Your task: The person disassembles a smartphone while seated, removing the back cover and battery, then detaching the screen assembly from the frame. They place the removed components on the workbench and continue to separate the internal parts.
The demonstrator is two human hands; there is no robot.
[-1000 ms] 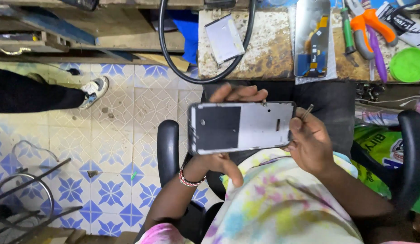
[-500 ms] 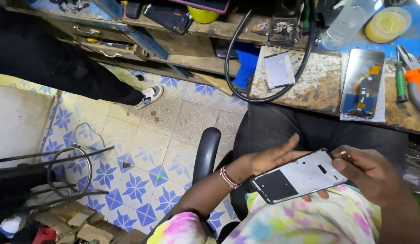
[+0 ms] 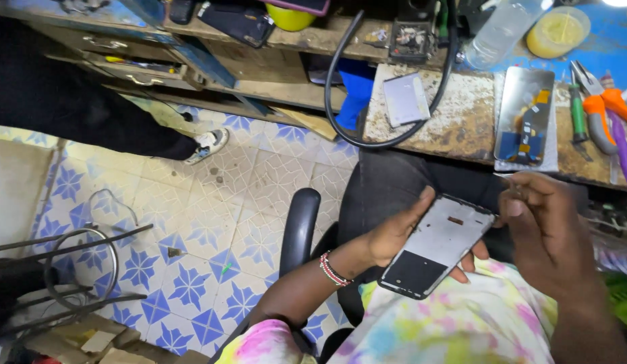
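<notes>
My left hand [image 3: 394,232] holds an opened phone frame [image 3: 438,246] from below, tilted, with its silver inner plate facing up and a dark section at the lower end. My right hand [image 3: 539,226] is at the frame's upper right corner, fingers pinched on a thin metal tool [image 3: 505,178] whose tip sticks out above the fingers. A beaded bracelet [image 3: 332,269] circles my left wrist. Both hands are over my lap, in front of the workbench edge.
The worn bench [image 3: 462,128] carries a detached phone screen [image 3: 526,118], a small grey panel [image 3: 406,99], pliers with orange handles [image 3: 600,111], a yellow tub [image 3: 557,30] and a black cable loop [image 3: 340,114]. Another person's leg and shoe [image 3: 209,143] rest on the tiled floor. A chair armrest [image 3: 300,229] is at left.
The view has swung and the phone frame has turned from level to steeply tilted. My right hand has moved up to its top corner.
</notes>
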